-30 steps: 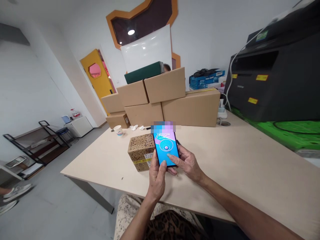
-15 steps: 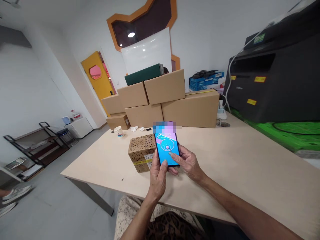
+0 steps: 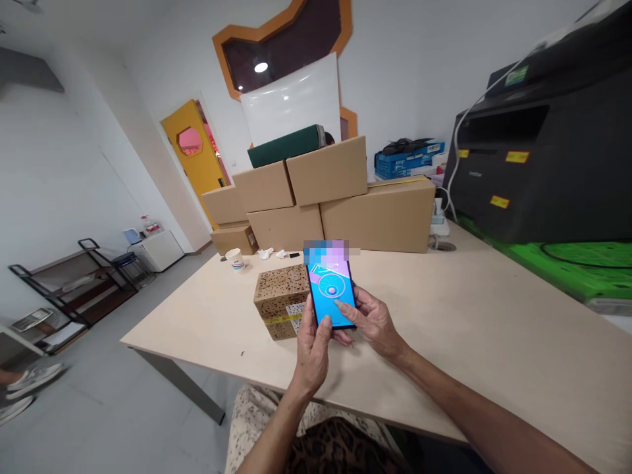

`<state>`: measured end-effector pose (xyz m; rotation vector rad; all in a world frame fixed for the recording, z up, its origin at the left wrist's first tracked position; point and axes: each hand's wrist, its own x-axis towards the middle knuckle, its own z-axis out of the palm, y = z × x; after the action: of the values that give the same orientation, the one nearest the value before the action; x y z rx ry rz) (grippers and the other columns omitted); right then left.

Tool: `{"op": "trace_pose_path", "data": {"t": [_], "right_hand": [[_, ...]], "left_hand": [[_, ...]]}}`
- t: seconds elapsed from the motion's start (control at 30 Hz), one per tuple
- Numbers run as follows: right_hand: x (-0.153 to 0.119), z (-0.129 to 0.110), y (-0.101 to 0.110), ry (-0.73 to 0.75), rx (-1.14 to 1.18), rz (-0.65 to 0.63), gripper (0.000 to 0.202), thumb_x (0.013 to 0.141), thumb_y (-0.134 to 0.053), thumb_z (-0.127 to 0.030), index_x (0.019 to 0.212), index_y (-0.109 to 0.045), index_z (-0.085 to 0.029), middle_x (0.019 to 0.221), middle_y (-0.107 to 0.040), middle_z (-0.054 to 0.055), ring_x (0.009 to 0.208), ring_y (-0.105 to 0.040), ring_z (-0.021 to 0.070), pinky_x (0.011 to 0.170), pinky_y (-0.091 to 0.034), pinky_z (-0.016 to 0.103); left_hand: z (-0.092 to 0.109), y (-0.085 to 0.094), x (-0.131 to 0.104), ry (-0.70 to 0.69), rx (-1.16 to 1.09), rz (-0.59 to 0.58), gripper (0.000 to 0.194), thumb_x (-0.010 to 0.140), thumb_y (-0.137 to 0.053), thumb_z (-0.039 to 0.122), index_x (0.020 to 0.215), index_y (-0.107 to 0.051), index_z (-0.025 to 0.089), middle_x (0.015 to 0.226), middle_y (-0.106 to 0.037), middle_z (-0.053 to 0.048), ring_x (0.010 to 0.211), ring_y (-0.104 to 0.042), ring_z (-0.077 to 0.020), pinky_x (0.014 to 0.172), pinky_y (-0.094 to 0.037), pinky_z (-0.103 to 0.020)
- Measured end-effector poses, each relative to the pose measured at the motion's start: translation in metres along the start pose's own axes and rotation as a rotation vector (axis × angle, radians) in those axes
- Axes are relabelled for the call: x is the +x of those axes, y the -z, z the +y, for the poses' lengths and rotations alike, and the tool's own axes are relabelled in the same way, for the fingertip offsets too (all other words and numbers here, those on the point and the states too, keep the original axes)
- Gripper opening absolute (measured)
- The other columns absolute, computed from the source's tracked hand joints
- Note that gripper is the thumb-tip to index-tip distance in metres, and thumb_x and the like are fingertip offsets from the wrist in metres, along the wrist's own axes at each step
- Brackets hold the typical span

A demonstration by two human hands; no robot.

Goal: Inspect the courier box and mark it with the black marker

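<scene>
A smartphone [image 3: 332,303] with a lit blue and purple screen is held upright above the table's near side; its top is blurred by pixels. My left hand [image 3: 313,345] grips its lower left edge, thumb at the bottom of the screen. Around the right edge closes my right hand [image 3: 375,322], its thumb lying over the lower part of the screen. Behind the phone and to its left stands a speckled brown cardboard box [image 3: 281,289] with yellow tape and a white label, partly hidden by the phone and left hand.
Plain cardboard boxes [image 3: 375,220] are stacked along the back of the table [image 3: 197,322], a dark green box [image 3: 285,146] on top. A paper cup [image 3: 234,259] and crumpled tissues [image 3: 265,254] lie before them. A large black printer [image 3: 498,158] stands right. Someone's shoes [image 3: 34,380] show far left.
Both hands keep the same hold on the phone. The whole view has shifted very slightly; nothing else has visibly moved.
</scene>
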<state>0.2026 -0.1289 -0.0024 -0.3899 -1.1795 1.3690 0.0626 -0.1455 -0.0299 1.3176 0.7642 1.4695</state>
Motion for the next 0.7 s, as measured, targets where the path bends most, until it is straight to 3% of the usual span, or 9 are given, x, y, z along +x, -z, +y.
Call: {"op": "trace_pose_path", "data": {"t": [0.27, 0.33, 0.4, 0.5, 0.63, 0.7], "right_hand": [[-0.002, 0.003, 0.001, -0.025, -0.029, 0.057, 0.044, 0.079, -0.088, -0.05, 0.099, -0.064, -0.02, 0.07, -0.071, -0.001, 0.039, -0.055, 0.0119, 0.043, -0.05, 0.03], [0.0, 0.004, 0.003, -0.037, -0.026, 0.11, 0.046, 0.077, -0.088, -0.054, 0.099, -0.066, -0.02, 0.072, -0.072, 0.0, 0.041, -0.056, 0.0125, 0.042, -0.049, 0.029], [0.005, 0.002, 0.009, -0.02, -0.026, 0.232, 0.049, 0.072, -0.09, -0.056, 0.096, -0.067, -0.02, 0.073, -0.072, 0.001, 0.048, -0.058, 0.0127, 0.043, -0.047, 0.026], [0.018, -0.004, 0.028, 0.055, -0.047, 0.462, 0.056, 0.06, -0.095, -0.059, 0.088, -0.068, -0.019, 0.067, -0.067, -0.002, 0.049, -0.051, 0.0091, 0.039, -0.035, 0.019], [0.037, -0.013, 0.071, 0.134, -0.163, 0.719, 0.058, 0.05, -0.095, -0.059, 0.079, -0.065, -0.018, 0.064, -0.06, -0.004, 0.048, -0.044, 0.0072, 0.038, -0.033, 0.019], [0.043, -0.014, 0.096, 0.064, -0.278, 0.82, 0.055, 0.051, -0.093, -0.058, 0.075, -0.063, -0.019, 0.063, -0.06, -0.003, 0.049, -0.046, 0.0082, 0.037, -0.035, 0.02]], "left_hand": [[0.001, 0.0, 0.0, 0.008, 0.004, -0.018, 0.092, 0.09, -0.073, 0.064, 0.165, -0.035, 0.027, 0.122, -0.075, -0.011, 0.065, -0.071, -0.0163, 0.067, -0.064, -0.036], [0.004, 0.0, 0.0, 0.009, 0.014, -0.053, 0.09, 0.093, -0.07, 0.063, 0.166, -0.033, 0.025, 0.113, -0.077, -0.01, 0.066, -0.071, -0.0169, 0.068, -0.063, -0.035], [0.006, 0.001, -0.002, 0.008, 0.029, -0.088, 0.088, 0.096, -0.065, 0.063, 0.167, -0.03, 0.024, 0.1, -0.077, -0.008, 0.068, -0.072, -0.0177, 0.071, -0.063, -0.035], [0.007, 0.004, -0.005, 0.003, 0.028, -0.109, 0.086, 0.099, -0.062, 0.063, 0.168, -0.026, 0.026, 0.102, -0.077, -0.008, 0.073, -0.073, -0.0166, 0.074, -0.062, -0.033], [0.004, 0.008, -0.011, -0.006, 0.017, -0.117, 0.082, 0.098, -0.069, 0.055, 0.166, -0.03, 0.03, 0.105, -0.076, -0.006, 0.075, -0.073, -0.0135, 0.075, -0.061, -0.029], [0.003, 0.01, -0.014, -0.001, 0.019, -0.122, 0.079, 0.098, -0.07, 0.053, 0.165, -0.033, 0.03, 0.106, -0.076, -0.006, 0.076, -0.073, -0.013, 0.076, -0.061, -0.029]]}}
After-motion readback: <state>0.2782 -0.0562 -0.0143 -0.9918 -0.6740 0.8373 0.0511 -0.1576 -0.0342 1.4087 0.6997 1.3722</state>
